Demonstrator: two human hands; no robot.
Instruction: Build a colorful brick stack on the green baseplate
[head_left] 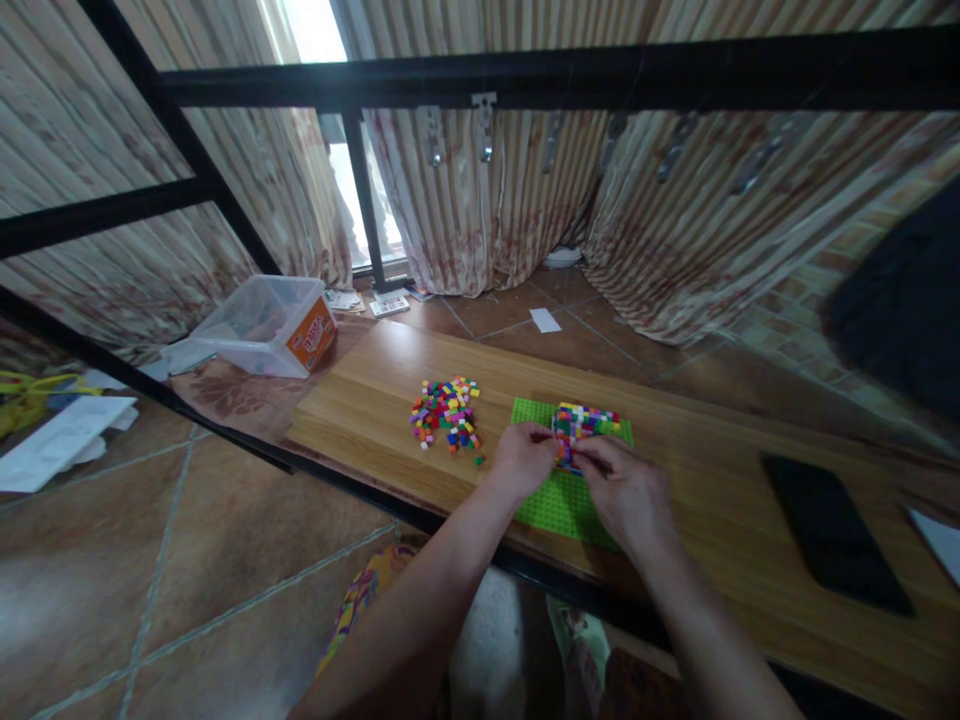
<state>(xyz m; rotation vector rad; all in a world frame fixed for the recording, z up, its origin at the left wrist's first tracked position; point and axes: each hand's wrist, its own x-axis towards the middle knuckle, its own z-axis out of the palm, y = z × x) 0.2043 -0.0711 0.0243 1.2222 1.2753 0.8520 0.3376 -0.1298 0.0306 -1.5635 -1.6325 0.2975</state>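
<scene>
A green studded baseplate (562, 508) lies on the wooden table, with a block of many-coloured toy bricks (589, 415) built up on its far half. My left hand (525, 458) is at the left side of these bricks, its thumb and fingertips pinched together against them. From the right, my right hand (626, 485) reaches in with thumb and forefinger closed at the bricks' near edge. Whatever small piece either hand may hold is hidden by the fingers. Left of the plate is a loose heap of small coloured bricks (448, 410).
A dark flat slab (832, 530) lies on the table (712, 470) to the right. Past the table's left end stands a clear plastic box (259, 320) with an orange label. A black metal frame (525, 80) runs across the top, with curtains behind it.
</scene>
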